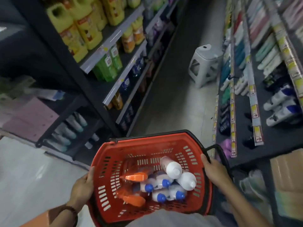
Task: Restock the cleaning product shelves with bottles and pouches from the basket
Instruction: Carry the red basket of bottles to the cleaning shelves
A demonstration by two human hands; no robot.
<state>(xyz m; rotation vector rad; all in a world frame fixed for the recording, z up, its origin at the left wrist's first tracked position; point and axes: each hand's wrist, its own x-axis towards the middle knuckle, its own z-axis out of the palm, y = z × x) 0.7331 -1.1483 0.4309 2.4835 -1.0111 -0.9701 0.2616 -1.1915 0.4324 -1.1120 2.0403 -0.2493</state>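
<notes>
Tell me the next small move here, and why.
Probably lower the basket to the floor beside the left-hand shelves. Both the left hand and the right hand grip its rim, so neither is free to lift out the bottles lying inside.

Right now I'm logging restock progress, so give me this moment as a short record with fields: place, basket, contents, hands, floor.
place: shop aisle, stocked shelves on both sides
basket: red basket, held in front of the person
contents: two white bottles, several blue-capped bottles, two orange spray heads, all lying down
hands: left hand grips the left rim, right hand grips the right rim
floor: grey stool stands ahead, beside the right-side shelves
</notes>
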